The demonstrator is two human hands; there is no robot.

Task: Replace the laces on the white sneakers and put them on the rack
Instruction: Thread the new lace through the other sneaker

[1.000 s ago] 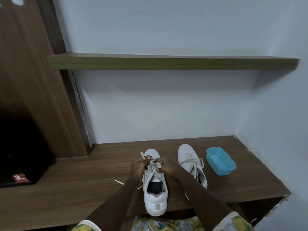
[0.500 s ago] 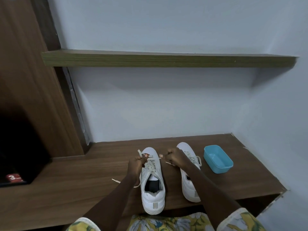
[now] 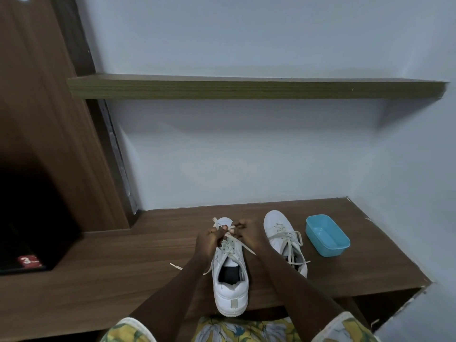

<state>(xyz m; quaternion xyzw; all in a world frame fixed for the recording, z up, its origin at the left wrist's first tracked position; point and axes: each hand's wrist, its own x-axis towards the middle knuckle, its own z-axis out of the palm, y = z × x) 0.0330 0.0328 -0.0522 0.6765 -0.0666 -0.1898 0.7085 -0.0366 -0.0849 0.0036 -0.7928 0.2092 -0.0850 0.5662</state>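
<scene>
white sneaker (image 3: 230, 287) sits on the wooden surface (image 3: 123, 267), heel toward the person, toe pointing away. left grip (image 3: 209, 240) and right grip (image 3: 246, 230) meet above its front eyelets, each pinching the lace (image 3: 240, 244), equally near.

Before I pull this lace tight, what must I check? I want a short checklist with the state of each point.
1. Both the left hand and right hand grip the lace: ok.
2. The near sneaker stands upright on the bench: ok.
3. The lace passes every eyelet: cannot tell, fingers cover the front.
4. The second sneaker is already laced: ok.
5. Room on the shelf: cannot tell, its top is hidden.
</scene>
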